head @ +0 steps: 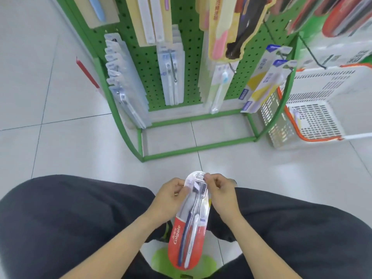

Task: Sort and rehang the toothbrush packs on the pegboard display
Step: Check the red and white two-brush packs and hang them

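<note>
You hold the toothbrush pack (189, 220) over your lap, between your knees. Your left hand (171, 196) grips its upper left edge; your right hand (219, 190) pinches the rounded top by the hang hole. Its long axis runs away from you, top toward the green pegboard (189, 37) straight ahead.
</note>
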Demonstrator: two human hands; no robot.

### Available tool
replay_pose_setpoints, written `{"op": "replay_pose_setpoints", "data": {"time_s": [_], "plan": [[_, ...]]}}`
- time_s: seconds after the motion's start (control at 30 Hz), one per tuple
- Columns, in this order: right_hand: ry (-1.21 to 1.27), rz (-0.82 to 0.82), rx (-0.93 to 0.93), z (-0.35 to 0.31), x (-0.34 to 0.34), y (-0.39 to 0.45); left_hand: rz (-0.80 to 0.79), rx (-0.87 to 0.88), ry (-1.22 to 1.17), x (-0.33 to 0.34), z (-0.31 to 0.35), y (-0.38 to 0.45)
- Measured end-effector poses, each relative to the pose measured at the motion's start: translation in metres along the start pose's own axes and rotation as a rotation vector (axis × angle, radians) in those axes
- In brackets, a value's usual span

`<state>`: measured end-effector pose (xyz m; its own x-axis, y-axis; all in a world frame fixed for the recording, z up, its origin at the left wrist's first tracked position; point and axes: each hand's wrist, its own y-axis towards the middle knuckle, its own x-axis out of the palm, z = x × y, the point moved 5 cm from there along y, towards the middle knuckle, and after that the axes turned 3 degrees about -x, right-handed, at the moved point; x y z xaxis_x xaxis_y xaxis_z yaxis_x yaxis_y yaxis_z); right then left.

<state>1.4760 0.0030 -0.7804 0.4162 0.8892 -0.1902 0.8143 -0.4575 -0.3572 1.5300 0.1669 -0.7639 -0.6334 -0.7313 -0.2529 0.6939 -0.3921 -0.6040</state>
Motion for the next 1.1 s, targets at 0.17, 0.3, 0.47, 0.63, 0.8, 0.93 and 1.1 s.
{"op": "replay_pose_setpoints", "data": {"time_s": [0.17, 0.3, 0.47, 0.63, 0.8, 0.93, 1.1], "plan": [[0.107, -0.142, 0.062, -0.003, 0.010, -0.008, 0.093, -0.035, 0.038, 0.003, -0.002, 0.003], [0.148, -0.112, 0.112, 0.000, 0.010, -0.011, 0.131, 0.026, 0.089, -0.002, 0.003, 0.002], [-0.053, -0.032, -0.127, -0.001, 0.006, -0.017, 0.143, 0.096, 0.138, -0.006, 0.008, -0.006], [-0.382, -0.162, -0.445, -0.012, 0.009, -0.017, 0.145, 0.104, 0.108, -0.007, 0.008, -0.008], [-0.323, -0.206, -0.307, -0.004, 0.006, -0.012, 0.077, 0.114, 0.201, -0.009, 0.017, -0.010], [-0.098, -0.214, -0.178, -0.003, 0.006, -0.009, 0.103, 0.107, 0.132, -0.011, 0.017, -0.011], [0.266, -0.197, 0.031, 0.013, 0.004, -0.004, 0.150, 0.109, 0.033, -0.007, 0.016, -0.012]]}}
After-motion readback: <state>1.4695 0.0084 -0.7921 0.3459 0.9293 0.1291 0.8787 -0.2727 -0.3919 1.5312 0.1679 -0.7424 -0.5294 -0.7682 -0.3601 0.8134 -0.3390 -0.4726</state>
